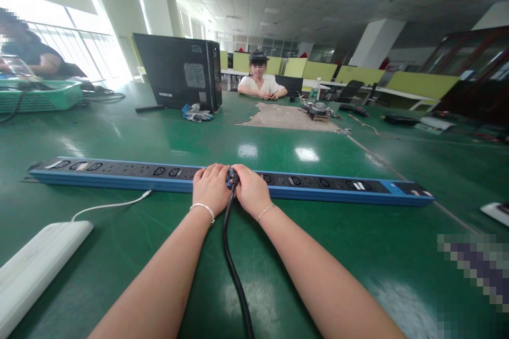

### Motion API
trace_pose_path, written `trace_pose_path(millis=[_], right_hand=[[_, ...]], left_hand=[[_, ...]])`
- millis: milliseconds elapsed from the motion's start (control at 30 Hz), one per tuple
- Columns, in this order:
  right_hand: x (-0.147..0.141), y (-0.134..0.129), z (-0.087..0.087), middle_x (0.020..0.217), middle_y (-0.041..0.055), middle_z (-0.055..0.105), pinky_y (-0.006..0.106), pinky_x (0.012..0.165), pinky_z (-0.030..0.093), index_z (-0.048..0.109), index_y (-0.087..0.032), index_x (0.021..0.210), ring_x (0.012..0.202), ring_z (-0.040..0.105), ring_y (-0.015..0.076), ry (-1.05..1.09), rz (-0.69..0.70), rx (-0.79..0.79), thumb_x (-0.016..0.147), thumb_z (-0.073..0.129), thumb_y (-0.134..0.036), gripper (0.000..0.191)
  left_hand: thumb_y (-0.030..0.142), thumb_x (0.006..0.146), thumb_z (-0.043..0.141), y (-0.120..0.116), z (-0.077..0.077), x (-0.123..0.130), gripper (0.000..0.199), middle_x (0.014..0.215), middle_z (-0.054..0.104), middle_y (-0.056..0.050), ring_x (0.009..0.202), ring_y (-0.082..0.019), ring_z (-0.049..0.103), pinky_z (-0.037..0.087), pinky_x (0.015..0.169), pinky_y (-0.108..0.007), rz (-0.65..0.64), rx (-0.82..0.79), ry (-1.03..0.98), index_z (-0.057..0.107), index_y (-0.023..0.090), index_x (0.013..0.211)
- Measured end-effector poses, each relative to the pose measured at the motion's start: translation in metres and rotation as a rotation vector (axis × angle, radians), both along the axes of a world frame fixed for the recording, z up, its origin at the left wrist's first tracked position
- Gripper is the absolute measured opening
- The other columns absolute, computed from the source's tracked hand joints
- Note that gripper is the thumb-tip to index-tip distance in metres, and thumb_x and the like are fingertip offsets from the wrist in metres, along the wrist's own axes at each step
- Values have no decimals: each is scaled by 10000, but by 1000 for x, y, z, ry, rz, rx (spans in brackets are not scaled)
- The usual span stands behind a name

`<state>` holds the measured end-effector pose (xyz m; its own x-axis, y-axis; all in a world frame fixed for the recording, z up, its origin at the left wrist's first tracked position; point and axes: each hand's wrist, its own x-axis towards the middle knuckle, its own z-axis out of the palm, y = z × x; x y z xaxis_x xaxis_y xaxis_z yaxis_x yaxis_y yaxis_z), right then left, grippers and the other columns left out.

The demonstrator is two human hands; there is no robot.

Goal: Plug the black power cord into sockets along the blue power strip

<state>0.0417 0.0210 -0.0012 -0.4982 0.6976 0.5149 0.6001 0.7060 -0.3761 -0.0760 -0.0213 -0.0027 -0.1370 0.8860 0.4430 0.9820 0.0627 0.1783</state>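
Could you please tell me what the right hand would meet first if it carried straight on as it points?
Most likely the black plug, which the right hand already seems to touch; depth there is unclear.

The glossy green tabletop [159, 249] offers open surface between the long blue-and-black socket strip [318, 188] and the upright black computer case [178, 71]. The strip blocks a low pass across the middle; nearer, the thick black cable [234, 270] runs between the forearms, and the flat white slab with a thin white cable [43, 254] obstructs the near left.
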Motion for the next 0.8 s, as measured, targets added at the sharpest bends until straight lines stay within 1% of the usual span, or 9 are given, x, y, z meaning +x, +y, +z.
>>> trace_pose_path(millis=[100,233,467,633,800], right_hand=[[1,0,1,1173,51,624,261,945,416,569,-167,1160,1058,570,161,-16,24,22,854,406,-128,349],[1,-1,3,1164,45,632,278,927,424,568,-175,1160,1014,587,168,-38,19,38,855,406,-128,348],[2,-1,-6,1165,34,630,292,913,428,566,-197,1162,993,591,182,-2,-25,86,874,423,-186,322],[3,2,-6,1172,27,624,281,871,458,520,-213,1211,1001,599,175,113,-60,-25,882,413,-209,346],[4,2,-3,1192,12,614,287,914,442,538,-238,1198,1029,588,174,110,0,-34,862,435,-192,354]], left_hand=[[315,819,415,0,-1,0,397,1242,591,-80,1204,-243,467,286,1002,-413,-1,4,6,553,222,1180],[320,815,428,-1,-1,0,408,1252,586,-78,1213,-240,461,282,1009,-408,-2,8,16,542,226,1196],[315,829,407,-1,0,1,394,1244,592,-76,1207,-241,470,292,1002,-413,3,10,11,555,229,1184],[394,801,458,-1,2,2,432,1234,597,-76,1187,-250,482,297,1004,-425,14,11,21,560,199,1174],[347,802,460,-2,3,2,418,1231,599,-64,1186,-241,484,309,995,-418,11,-4,25,554,208,1184]])
